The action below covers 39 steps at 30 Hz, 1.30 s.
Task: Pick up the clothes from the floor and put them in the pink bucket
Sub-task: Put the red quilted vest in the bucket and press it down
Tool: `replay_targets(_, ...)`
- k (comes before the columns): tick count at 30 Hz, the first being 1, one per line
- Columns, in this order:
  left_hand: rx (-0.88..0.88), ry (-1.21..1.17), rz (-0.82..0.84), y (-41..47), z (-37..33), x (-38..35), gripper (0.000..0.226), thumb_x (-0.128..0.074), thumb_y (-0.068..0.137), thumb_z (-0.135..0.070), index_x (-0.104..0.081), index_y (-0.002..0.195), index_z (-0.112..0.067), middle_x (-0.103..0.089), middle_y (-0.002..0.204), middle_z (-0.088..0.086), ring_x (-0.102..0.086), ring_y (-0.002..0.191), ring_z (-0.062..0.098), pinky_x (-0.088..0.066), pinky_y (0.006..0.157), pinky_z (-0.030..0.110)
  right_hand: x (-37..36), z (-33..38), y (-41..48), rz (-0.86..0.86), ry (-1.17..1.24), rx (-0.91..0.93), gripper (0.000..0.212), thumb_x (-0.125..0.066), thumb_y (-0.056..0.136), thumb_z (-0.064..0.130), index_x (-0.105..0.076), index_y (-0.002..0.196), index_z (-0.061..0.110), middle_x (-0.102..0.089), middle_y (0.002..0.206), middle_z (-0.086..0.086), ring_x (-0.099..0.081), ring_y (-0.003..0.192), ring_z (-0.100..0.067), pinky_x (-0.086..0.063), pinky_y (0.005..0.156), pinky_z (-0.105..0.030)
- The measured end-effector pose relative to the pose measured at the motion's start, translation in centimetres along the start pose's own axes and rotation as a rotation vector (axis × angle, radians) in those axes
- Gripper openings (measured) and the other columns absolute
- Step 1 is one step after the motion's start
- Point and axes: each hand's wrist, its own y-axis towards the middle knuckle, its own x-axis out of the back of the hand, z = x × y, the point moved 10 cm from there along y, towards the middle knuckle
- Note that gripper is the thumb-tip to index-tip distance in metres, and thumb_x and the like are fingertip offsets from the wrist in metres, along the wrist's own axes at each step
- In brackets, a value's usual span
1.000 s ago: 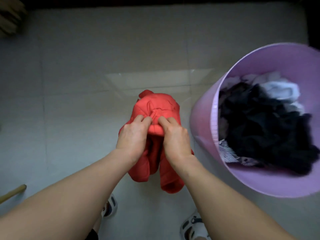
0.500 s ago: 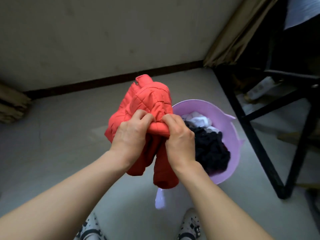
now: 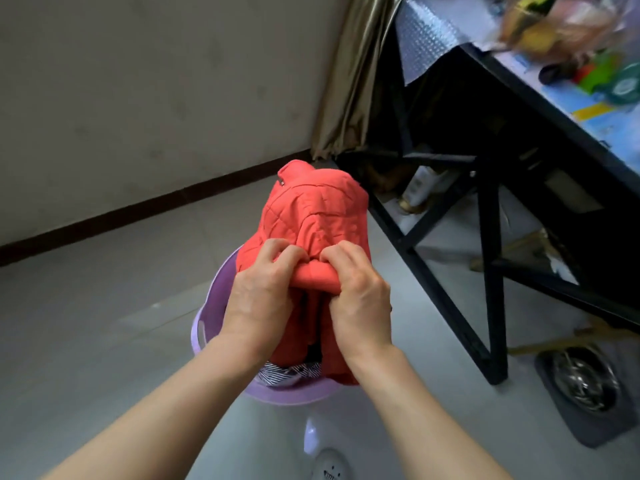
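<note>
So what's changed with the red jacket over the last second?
The red quilted jacket has come up off the floor and across to the pink bucket; it now hangs over the bucket's opening, its lower end down inside among the clothes. The view has tilted up too, towards the wall and the black table. Unchanged: the left hand and right hand still grip the same fold.

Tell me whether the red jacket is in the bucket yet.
Not yet: both hands, left hand and right hand, hold the jacket bunched above the bucket.
</note>
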Motion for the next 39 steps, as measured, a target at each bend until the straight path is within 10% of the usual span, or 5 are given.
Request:
replay_targets(7, 0.208, -0.071, 0.048, -1.1, 6.7, -7.1, 0.035, -0.049, 0.073, -0.014, -0.058, 0.104, -0.027, -0.056, 0.114, -0.002, -0.063, 0.088, 0.033, -0.051, 0.063, 0.043, -7.7, -5.6, -1.0, 0.066, 0.044, -0.119, 0.049, -0.057, 0.067, -0.009, -0.063, 0.105, 0.02, -0.061, 0.115, -0.003, -0.059, 0.101, -0.027, -0.043, 0.087, -0.031)
replay_targets(13, 0.557, 0.157, 0.873, -7.0, 17.1, -19.6, 0.11, -0.071, 0.074, -0.036, 0.012, 0.145, -0.046, 0.025, 0.156, 0.003, 0.007, 0.144, 0.041, -0.028, 0.102, 0.069, -21.3, -13.3, -7.9, 0.904, -0.131, -0.336, 0.098, -0.052, 0.076, -0.004, -0.008, 0.145, 0.05, 0.013, 0.159, 0.013, 0.006, 0.147, -0.031, -0.01, 0.115, -0.06)
replay_targets(25, 0.632, 0.384, 0.638, -3.8, 26.6, -15.9, 0.1, -0.057, 0.084, -0.052, 0.019, 0.147, -0.033, 0.021, 0.158, 0.006, 0.006, 0.144, 0.042, -0.023, 0.106, 0.068, -19.2, -20.8, 3.3, 0.545, -0.544, -0.16, 0.088, -0.055, 0.078, -0.006, -0.02, 0.149, 0.033, -0.026, 0.154, -0.016, -0.03, 0.135, -0.043, -0.037, 0.103, -0.055)
replay_targets(32, 0.64, 0.305, 0.724, -8.1, 31.0, -19.1, 0.096, -0.054, 0.085, -0.014, 0.017, 0.148, -0.022, 0.003, 0.161, 0.007, -0.021, 0.14, 0.039, -0.029, 0.111, 0.049, -23.7, -27.6, 3.7, 0.837, -0.633, -0.131, 0.078, -0.044, 0.088, -0.006, -0.016, 0.149, 0.035, 0.004, 0.159, -0.011, -0.025, 0.134, -0.043, -0.042, 0.098, -0.045)
replay_targets(39, 0.624, 0.507, 0.65, -9.6, 31.7, -19.7, 0.103, -0.052, 0.074, 0.006, 0.003, 0.15, -0.035, 0.022, 0.158, -0.007, -0.031, 0.123, 0.039, -0.047, 0.087, 0.053, -25.5, -28.5, 2.2, 0.686, -0.601, -0.119, 0.061, -0.049, 0.082, -0.011, -0.043, 0.131, 0.024, 0.006, 0.158, -0.013, -0.043, 0.096, -0.035, -0.044, 0.069, -0.039)
